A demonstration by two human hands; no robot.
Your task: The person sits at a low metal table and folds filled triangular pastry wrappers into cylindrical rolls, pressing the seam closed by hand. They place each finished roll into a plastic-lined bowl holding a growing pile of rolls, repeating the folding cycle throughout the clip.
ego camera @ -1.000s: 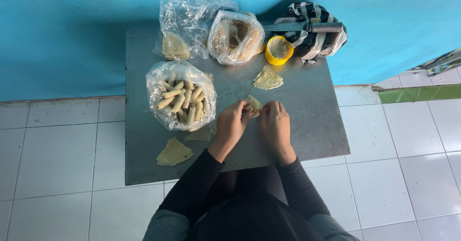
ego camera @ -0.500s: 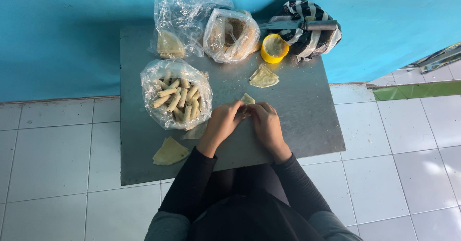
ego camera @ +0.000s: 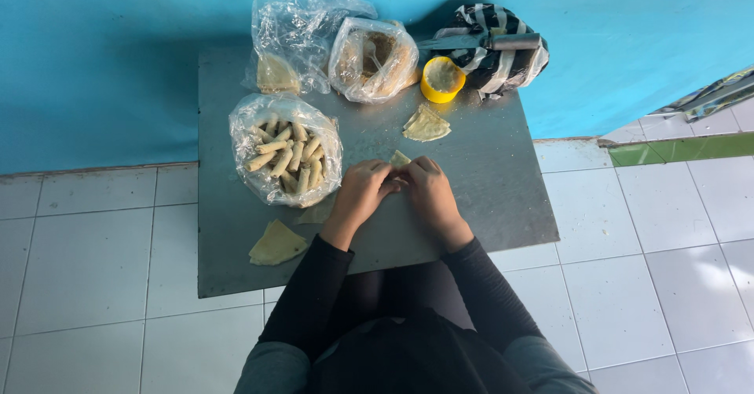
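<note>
Seen from above, a person's left hand (ego camera: pixel 363 192) and right hand (ego camera: pixel 428 194) meet fingertip to fingertip over a small pale wrapper (ego camera: pixel 400 159) near the middle of a grey metal table (ego camera: pixel 503 182), both hands curled and pinching its near edge; the wrapper's free corner points away from the body, about equally close to either hand. A plastic bag of finished rolls (ego camera: pixel 287 158) lies just left of the left hand, a yellow cup (ego camera: pixel 442 79) well beyond
</note>
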